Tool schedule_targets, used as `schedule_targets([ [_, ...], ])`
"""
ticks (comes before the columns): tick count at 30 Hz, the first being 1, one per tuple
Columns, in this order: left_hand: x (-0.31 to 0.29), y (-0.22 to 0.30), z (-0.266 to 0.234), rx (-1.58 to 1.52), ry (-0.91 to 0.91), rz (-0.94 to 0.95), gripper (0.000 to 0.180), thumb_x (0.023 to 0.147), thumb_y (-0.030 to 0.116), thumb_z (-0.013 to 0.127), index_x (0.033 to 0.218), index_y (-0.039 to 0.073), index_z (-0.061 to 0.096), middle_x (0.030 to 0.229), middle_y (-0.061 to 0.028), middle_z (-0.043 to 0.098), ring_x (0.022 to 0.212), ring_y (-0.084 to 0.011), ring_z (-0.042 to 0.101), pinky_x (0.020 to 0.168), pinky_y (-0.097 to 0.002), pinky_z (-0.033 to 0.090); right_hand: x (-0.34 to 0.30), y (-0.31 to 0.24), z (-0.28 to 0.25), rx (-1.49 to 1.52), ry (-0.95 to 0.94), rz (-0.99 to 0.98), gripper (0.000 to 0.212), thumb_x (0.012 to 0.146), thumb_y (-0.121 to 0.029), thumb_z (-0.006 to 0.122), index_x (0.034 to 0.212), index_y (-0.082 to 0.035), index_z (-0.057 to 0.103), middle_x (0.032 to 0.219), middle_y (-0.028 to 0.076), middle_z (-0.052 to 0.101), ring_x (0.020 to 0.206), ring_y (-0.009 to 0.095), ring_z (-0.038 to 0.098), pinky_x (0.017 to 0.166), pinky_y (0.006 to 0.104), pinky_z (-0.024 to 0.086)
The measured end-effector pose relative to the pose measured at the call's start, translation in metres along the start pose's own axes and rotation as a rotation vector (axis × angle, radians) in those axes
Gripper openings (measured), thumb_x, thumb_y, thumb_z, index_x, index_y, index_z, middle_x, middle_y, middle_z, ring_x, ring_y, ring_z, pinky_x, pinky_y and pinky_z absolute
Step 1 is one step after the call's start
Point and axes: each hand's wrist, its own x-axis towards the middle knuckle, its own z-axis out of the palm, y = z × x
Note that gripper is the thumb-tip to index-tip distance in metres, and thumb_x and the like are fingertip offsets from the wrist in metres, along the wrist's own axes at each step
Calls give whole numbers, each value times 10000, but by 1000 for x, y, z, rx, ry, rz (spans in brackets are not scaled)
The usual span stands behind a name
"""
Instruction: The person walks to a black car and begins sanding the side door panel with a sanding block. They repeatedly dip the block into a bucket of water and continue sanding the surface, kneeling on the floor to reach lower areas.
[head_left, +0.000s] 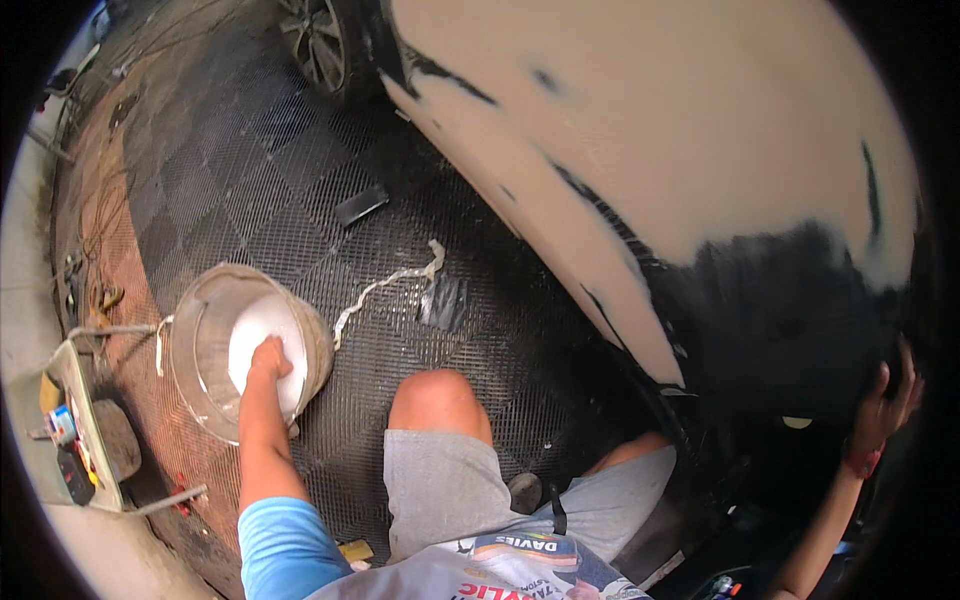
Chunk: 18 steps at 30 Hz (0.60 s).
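Note:
My left hand (270,358) reaches down into a greyish round bucket (198,345) and dips into white sudsy liquid (262,318). Its fingers are hidden by the liquid and the hand itself, so whether it grips anything is unclear. My right hand (886,402) rests against the far right edge of a car body panel (620,110), its fingers apart and nothing visible in them. The panel is mostly matte beige, with a large black patch (780,290) close to my right hand and several smaller dark streaks.
Dark ribbed mats (250,170) cover the floor. A black rectangular block (361,206), a crumpled pale strip (395,277) and a shiny dark sheet (444,303) lie between bucket and car. At left stands a tray (88,420) of small items. A wheel (318,45) shows at the top.

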Motion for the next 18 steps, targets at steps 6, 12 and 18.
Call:
schedule_targets([
  [6, -68, 18, -82, -118, 113, 71, 633, 819, 160, 852, 1403, 132, 608, 1319, -203, 671, 1242, -399, 677, 1071, -487, 551, -4, -7, -3, 190, -6, 11, 396, 1101, -216, 658, 1441, -13, 644, 1413, 156, 726, 1373, 341, 658, 1141, 440, 522],
  [12, -125, -30, -167, -21, 219, 85, 698, 809, 116, 858, 1437, 258, 589, 1253, -164, 712, 1217, -382, 691, 1029, -501, 566, 27, -49, -14, 262, 75, 11, 436, 1057, -292, 706, 1385, -4, 683, 1462, 170, 671, 1462, 360, 569, 1222, 484, 444],
  [18, -201, -15, -345, 166, 485, 191, 604, 788, 12, 795, 1339, 238, 691, 1186, -164, 747, 1156, -395, 711, 976, -500, 584, 57, -68, -29, 253, 236, -66, 565, 978, -529, 721, 1246, -33, 741, 1266, 136, 725, 1331, 337, 649, 1236, 550, 405],
])
